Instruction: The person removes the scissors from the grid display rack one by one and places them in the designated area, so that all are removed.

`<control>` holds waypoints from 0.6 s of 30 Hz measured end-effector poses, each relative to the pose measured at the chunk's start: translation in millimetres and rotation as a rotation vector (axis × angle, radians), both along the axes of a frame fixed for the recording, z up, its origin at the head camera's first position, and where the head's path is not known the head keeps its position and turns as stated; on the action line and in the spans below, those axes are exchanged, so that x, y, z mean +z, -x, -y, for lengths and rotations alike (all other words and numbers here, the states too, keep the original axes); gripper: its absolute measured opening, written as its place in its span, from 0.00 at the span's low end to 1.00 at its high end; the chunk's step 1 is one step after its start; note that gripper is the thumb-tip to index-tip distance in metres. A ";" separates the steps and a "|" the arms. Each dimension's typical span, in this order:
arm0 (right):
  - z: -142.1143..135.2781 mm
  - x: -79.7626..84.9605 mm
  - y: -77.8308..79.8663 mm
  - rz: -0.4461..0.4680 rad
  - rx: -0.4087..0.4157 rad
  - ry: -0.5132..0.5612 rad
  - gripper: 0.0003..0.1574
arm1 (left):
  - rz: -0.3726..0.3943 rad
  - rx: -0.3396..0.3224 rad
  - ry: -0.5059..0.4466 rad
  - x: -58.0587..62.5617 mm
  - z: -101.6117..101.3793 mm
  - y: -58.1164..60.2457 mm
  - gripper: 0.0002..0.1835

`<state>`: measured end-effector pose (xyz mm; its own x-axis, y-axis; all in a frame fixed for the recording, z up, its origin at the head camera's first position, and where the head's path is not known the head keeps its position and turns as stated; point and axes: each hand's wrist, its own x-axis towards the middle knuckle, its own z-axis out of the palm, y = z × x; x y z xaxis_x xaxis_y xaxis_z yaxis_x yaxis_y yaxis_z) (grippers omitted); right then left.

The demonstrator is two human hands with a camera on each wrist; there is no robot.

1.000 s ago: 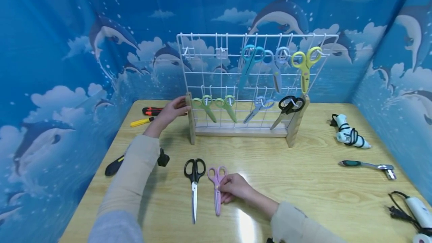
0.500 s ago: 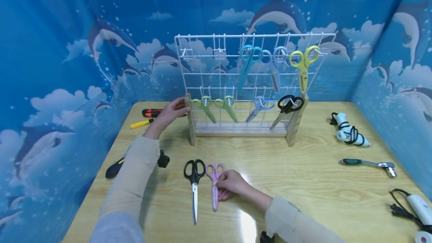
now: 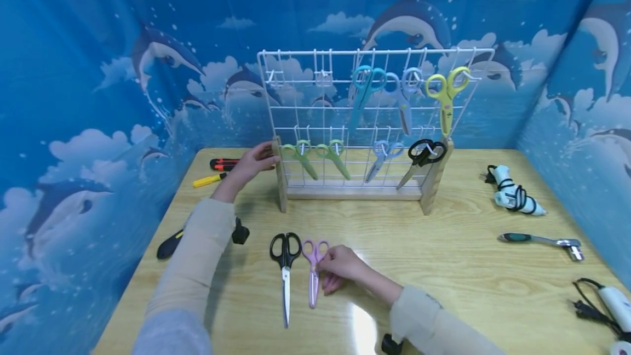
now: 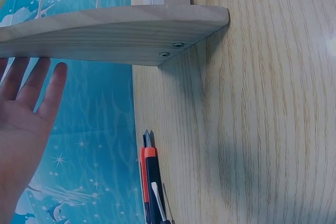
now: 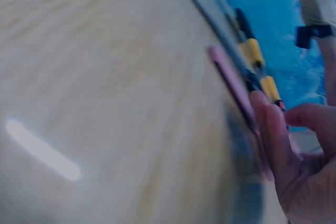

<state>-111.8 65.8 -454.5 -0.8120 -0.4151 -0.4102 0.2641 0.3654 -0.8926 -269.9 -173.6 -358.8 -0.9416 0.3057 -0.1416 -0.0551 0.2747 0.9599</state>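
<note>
Pink scissors (image 3: 313, 286) lie on the table with their handles toward the rack. My right hand (image 3: 341, 263) is close at their right side, fingertips right at the pivot. In the right wrist view its thumb stands apart from the fingers, with the pink blade cover (image 5: 231, 77) beyond the fingertips. Black-handled scissors (image 3: 285, 284) lie just left of the pink pair. My left hand (image 3: 252, 166) rests against the left wooden post (image 3: 280, 179) of the wire rack (image 3: 322, 107), its fingers straight in the left wrist view.
Several scissors hang on the rack, including a yellow pair (image 3: 447, 97) and a black pair (image 3: 423, 155). Cutters (image 3: 224, 164) and a yellow-handled tool (image 3: 209, 180) lie at left. At right are a corded white tool (image 3: 517, 196), a ratchet wrench (image 3: 542, 240) and another corded tool (image 3: 613, 303).
The pink scissors have shifted slightly left toward the black-handled pair and turned a little. My right hand's lower fingers have drawn away from the blades. The left hand stays at the post.
</note>
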 end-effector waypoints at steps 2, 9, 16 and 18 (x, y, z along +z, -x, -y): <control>-3.4 6.7 6.2 -0.037 0.016 0.000 0.13 | 0.002 -0.006 -0.005 4.5 -1.1 -4.0 0.33; -13.8 38.7 45.4 -0.301 -0.161 0.060 0.15 | 0.000 -0.021 -0.028 7.3 -1.3 -6.1 0.32; -17.9 62.1 79.7 -0.660 -0.413 0.077 0.11 | -0.002 -0.023 -0.046 4.1 -0.5 -4.0 0.32; -18.1 64.5 86.4 -0.756 -0.473 0.081 0.13 | 0.001 -0.024 -0.051 0.4 0.5 -1.6 0.33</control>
